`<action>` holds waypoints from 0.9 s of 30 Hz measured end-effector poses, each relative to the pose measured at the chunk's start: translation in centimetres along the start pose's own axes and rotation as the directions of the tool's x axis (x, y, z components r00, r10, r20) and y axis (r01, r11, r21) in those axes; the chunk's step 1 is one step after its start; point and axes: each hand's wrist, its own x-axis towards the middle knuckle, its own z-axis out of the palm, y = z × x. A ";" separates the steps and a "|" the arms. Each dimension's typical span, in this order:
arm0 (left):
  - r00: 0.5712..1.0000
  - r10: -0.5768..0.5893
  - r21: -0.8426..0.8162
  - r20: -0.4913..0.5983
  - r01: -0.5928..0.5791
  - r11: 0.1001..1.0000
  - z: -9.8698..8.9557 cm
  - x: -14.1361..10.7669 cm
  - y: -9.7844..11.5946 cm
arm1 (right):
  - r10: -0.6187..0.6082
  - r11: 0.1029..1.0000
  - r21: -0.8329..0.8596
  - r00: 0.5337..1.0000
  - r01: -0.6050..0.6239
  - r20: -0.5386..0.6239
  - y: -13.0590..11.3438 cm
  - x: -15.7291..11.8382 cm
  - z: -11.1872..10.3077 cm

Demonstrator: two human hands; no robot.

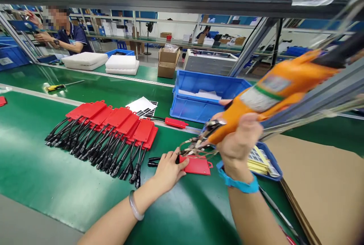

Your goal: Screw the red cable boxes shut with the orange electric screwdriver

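Observation:
My right hand (240, 142) is wrapped around an orange electric screwdriver (273, 89), which slants with its tip end down to the left. Wires and metal parts around that tip hide the bit, so I cannot tell whether it touches anything. Below it lies a flat red plastic case (197, 165) with black cables (153, 161) coming out of its left end. My left hand (170, 171) holds this case against the bench, thumb on its face and fingers at the cable end. To the left, several red cases (125, 122) lie overlapped in a row, their black cables toward me.
Another red case (175, 123) lies before a blue bin (190, 105). Printed sheets (142, 105) and a yellow-black screwdriver (55, 87) lie farther back. At right are a small blue tray (274, 161) and cardboard (327, 184). A co-worker (72, 36) is at far left.

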 end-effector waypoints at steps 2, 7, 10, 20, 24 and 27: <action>1.000 -0.003 -0.059 -0.002 0.003 0.998 -0.2 0.1 -0.1 | -0.081 0.995 -0.056 0.994 0.077 -0.075 -2.4 0.8 -0.2; 0.993 -0.114 -0.155 0.011 0.115 0.981 0.4 0.6 -0.1 | -0.080 0.993 -0.091 0.991 0.070 -0.107 -4.6 0.6 -0.4; 0.989 -0.146 -0.142 0.020 0.147 0.979 0.6 0.9 0.0 | 0.016 0.999 -0.044 0.999 -0.017 -0.042 -3.1 -1.0 -0.9; 0.989 -0.140 -0.146 0.049 0.145 0.979 0.3 0.8 0.0 | 0.081 0.993 -0.087 0.996 -0.083 -0.032 0.0 -3.6 -1.8; 0.985 -0.141 -0.135 0.103 0.154 0.979 -0.2 0.8 0.3 | 0.078 0.995 -0.056 0.997 -0.079 -0.025 0.0 -3.9 -1.9; 0.977 -0.162 -0.163 0.138 0.184 0.969 -0.3 0.8 0.4 | 0.090 0.996 -0.005 0.996 -0.090 -0.020 0.0 -4.3 -1.9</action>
